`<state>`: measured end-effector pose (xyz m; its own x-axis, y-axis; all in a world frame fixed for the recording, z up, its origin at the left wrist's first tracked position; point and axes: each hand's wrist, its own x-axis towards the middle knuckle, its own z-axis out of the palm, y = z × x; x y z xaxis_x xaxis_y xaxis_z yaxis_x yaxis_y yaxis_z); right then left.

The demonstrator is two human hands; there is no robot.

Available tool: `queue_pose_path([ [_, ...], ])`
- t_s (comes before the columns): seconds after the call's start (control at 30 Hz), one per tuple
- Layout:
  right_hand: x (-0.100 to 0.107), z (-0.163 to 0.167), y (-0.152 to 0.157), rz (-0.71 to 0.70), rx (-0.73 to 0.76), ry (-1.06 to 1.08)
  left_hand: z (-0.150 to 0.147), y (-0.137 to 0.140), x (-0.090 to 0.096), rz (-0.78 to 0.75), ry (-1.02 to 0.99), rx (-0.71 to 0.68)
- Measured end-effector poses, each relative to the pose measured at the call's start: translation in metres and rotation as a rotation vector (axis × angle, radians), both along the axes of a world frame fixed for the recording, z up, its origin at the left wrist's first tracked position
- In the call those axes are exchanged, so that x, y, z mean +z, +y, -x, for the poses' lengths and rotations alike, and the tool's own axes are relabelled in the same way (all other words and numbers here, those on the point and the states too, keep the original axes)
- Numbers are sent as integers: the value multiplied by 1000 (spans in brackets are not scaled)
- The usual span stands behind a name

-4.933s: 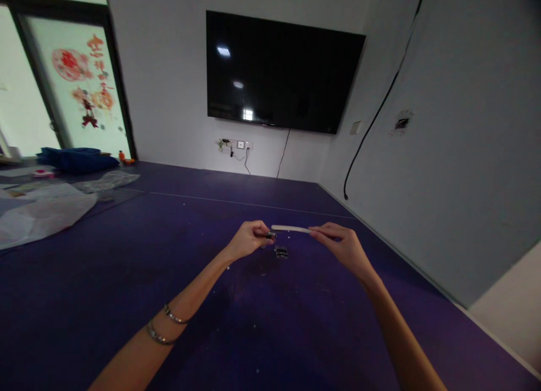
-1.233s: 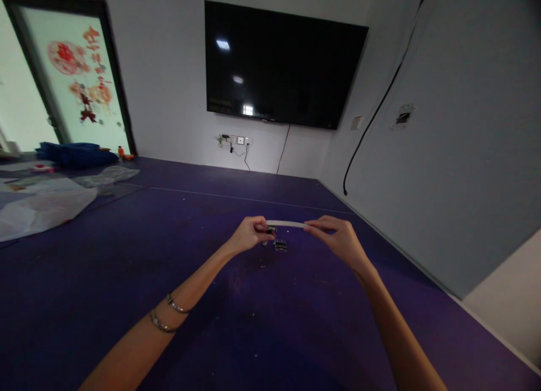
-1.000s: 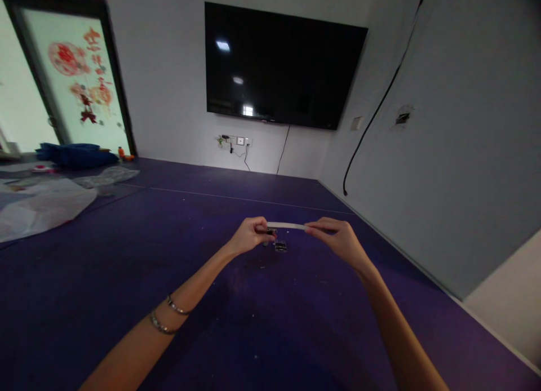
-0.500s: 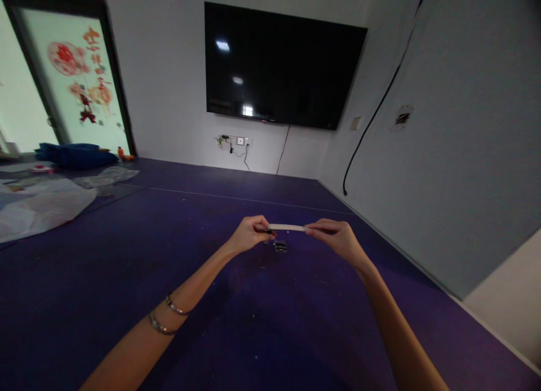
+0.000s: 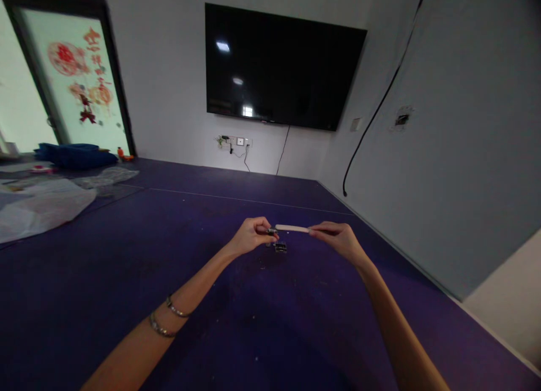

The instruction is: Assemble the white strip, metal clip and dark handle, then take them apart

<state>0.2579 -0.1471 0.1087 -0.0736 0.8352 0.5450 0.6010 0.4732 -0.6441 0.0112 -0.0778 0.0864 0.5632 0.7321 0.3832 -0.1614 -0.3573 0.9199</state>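
My left hand (image 5: 253,235) pinches a small dark and silvery piece (image 5: 271,231), too small to name. From the fingertips of my right hand (image 5: 336,237) a pale, slightly curved strip (image 5: 292,229) reaches leftward, held by its right end. The strip's left end lies right beside the small piece; whether they touch, I cannot tell. Below and behind the strip, a small dark item with clear edges (image 5: 280,247) rests on the purple surface (image 5: 253,301). Another tiny item beside it is partly hidden by my left fingers.
White plastic sheeting (image 5: 46,208) and clear plastic wrap (image 5: 107,177) lie at the left, with a dark blue cloth heap (image 5: 74,156) and a small orange bottle (image 5: 120,152) behind. A television (image 5: 283,70) hangs on the far wall. A black cable (image 5: 376,112) dangles at the right.
The strip and my right hand have shifted slightly right. The strip's left end has come away from my left fingertips, and more of the small silvery piece shows.
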Motion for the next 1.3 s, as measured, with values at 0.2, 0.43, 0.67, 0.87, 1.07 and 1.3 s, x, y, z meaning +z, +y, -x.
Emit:
queue_pose_path([
  [0.2,1,-1,-1,16,71,-15,-1,-1,0,54,-4,-1],
  [0.43,3,-1,-3,25,55,-2,-2,-1,-1,36,7,-3],
  [0.67,1,-3,-1,26,42,13,-2,-2,-2,20,-7,-17],
  [0.87,3,2,-2,61,100,19,-3,-2,-2,65,6,-2],
  [1.07,4,3,-3,43,28,0,-3,3,-7,46,2,1],
  [1.3,8,8,-7,29,50,-50,-4,3,-7,62,32,18],
])
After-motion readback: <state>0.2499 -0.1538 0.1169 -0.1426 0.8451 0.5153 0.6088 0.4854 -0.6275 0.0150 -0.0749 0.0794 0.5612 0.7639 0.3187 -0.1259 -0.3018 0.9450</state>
